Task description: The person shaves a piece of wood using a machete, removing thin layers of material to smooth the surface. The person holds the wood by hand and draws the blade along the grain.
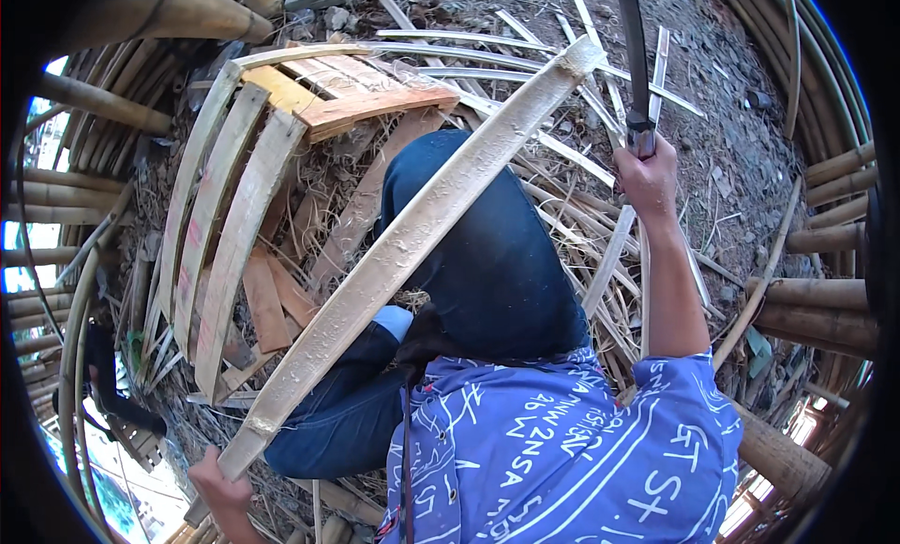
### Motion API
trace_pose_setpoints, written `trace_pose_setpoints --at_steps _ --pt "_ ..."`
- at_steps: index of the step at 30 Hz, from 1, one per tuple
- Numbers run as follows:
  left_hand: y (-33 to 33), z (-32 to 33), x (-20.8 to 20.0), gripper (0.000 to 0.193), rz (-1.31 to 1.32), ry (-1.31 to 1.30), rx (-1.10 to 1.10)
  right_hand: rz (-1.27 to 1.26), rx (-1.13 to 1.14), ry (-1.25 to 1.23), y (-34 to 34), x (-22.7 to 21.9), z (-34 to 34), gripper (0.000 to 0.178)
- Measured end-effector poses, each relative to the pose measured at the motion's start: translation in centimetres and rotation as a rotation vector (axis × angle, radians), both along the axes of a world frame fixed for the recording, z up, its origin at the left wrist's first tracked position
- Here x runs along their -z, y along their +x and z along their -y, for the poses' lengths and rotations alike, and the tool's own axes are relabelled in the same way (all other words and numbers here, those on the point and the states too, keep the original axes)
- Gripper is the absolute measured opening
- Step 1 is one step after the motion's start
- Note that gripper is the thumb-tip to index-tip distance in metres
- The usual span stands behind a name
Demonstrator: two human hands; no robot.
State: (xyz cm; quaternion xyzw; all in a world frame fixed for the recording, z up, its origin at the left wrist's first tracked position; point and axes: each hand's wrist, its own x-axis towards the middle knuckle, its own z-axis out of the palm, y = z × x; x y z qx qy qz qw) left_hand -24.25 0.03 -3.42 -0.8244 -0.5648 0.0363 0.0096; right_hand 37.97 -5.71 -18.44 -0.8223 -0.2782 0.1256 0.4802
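Your left grip (221,480) clamps the bamboo slat (412,243), long axis slanting far-right; right grip (649,180) clamps a machete (635,61) right of it. Littered ground (741,155) below slat, bamboo poles (817,321) around.

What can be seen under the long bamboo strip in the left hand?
Jeans show beneath the bamboo strip, with thin slats under its far end; whatever it directly covers cannot be seen.

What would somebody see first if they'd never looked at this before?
Probably the long pale bamboo strip slanting across the middle, its lower end in the left hand. Next, the dark long-bladed knife at upper right, held in the right hand. Then the slatted wooden frame at left.
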Motion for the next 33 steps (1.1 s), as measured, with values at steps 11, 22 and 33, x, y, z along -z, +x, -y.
trace_pose_setpoints --at_steps 11,22,33 --pt "-0.2 0.6 -2.9 0.027 -0.066 0.115 0.048 0.418 -0.19 -0.464 -1.4 -2.1 -1.2 0.013" --pt "-2.5 1.7 -1.2 0.02 0.012 0.146 -0.067 0.26 0.063 -0.551 6.2 5.5 4.2 0.022" --pt "0.9 -0.5 -3.2 0.02 -0.081 0.159 0.111 0.246 -0.118 -0.204 -2.8 -4.9 -0.6 0.019"
